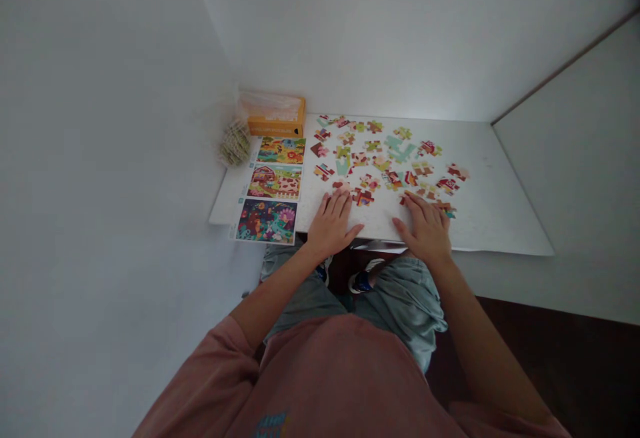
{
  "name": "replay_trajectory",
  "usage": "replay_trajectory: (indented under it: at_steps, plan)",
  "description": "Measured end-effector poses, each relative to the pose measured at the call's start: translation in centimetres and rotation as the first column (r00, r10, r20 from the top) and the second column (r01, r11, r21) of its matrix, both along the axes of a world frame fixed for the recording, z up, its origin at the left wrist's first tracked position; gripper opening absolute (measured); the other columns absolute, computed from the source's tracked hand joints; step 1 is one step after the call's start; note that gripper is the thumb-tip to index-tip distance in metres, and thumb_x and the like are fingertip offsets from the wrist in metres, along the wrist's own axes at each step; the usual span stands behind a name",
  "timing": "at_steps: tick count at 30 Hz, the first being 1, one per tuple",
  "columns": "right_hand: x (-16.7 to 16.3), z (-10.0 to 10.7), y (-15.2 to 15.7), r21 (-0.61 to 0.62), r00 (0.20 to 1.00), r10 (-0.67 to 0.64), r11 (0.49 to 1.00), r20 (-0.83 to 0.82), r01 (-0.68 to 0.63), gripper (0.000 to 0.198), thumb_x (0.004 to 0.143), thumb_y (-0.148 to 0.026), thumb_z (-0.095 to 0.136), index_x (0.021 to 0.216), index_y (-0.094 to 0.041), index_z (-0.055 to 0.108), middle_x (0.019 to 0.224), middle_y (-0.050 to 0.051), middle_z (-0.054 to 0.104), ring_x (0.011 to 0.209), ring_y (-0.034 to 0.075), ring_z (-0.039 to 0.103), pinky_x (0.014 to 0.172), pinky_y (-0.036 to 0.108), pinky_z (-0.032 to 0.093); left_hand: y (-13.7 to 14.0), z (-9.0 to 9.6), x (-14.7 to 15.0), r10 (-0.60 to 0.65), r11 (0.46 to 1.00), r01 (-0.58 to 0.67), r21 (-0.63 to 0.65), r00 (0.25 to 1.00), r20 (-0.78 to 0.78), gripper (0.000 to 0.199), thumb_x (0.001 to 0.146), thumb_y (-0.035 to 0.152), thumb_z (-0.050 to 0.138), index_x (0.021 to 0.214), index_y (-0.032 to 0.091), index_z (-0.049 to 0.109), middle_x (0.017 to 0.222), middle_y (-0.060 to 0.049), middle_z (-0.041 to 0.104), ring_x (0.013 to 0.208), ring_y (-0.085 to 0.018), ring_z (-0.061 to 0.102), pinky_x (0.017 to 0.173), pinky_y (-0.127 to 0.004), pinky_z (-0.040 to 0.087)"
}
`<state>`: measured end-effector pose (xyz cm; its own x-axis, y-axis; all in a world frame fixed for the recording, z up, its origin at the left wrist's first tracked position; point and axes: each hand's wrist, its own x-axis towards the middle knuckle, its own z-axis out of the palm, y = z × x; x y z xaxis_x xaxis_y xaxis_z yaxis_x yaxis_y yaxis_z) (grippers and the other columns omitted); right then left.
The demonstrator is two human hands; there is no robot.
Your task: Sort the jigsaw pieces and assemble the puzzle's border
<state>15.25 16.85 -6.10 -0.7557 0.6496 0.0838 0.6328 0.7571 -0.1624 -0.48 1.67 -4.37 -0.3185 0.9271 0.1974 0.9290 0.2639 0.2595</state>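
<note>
Many jigsaw puzzle pieces lie loose over the white tabletop (480, 158). Flat on the table near its front edge, my left hand (331, 225) has its fingers stretched out, the tips at a pink and red puzzle piece (341, 185). Just right of those fingers is a red and blue puzzle piece (364, 197). My right hand (426, 228) also rests palm down with fingers extended, partly covering puzzle pieces. A brown and teal puzzle piece (447, 208) shows beside its outer fingers. Farther back sits a pale green cluster of pieces (400, 149).
On the left, a printed sheet (273, 181) with three pictures overhangs the front edge. Behind it stand an orange box (277, 126) and a clear plastic bag (235, 143) with greenish contents. White walls (380, 38) enclose the table's back and sides.
</note>
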Motion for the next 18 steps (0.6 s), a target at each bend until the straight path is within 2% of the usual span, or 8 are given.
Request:
replay_trajectory:
  at_steps: [5,11,18]
  plan:
    - [0.3,-0.7,0.3,0.053,0.997,-0.006,0.999,0.071,0.003,0.054,0.07,-0.043,0.031,0.119,-0.022,0.022,0.122,0.001,0.02,0.107,0.022,0.022,0.087,0.037,0.015,-0.2,-0.3,0.0,0.005,1.0,-0.005,0.004,1.0,-0.027,0.052,0.074,0.043,0.024,0.119,0.021,0.011,0.124,0.003,0.012,0.112,-0.017,-0.001,0.097,-0.037,0.003]
    - [0.1,0.0,-0.8,0.095,0.998,-0.025,0.995,0.058,0.019,0.051,0.074,-0.04,0.028,0.119,-0.019,0.02,0.122,0.003,0.02,0.107,0.022,0.022,0.087,0.037,0.013,-0.4,-0.1,-0.1,-0.033,0.999,0.032,-0.014,0.999,-0.026,0.048,0.075,0.042,0.022,0.119,0.025,0.011,0.124,0.006,0.008,0.112,-0.015,-0.004,0.097,-0.036,0.001]
    - [0.0,-0.1,-0.1,0.048,0.997,-0.016,0.999,0.075,0.012,0.051,0.071,-0.039,0.034,0.118,-0.022,0.024,0.12,0.004,0.025,0.105,0.023,0.024,0.084,0.038,0.018,-0.2,0.0,-0.3,-0.068,0.997,0.069,-0.032,0.997,0.042,0.049,0.074,0.041,0.024,0.119,0.026,0.01,0.124,0.006,0.006,0.112,-0.016,-0.005,0.097,-0.037,-0.001]
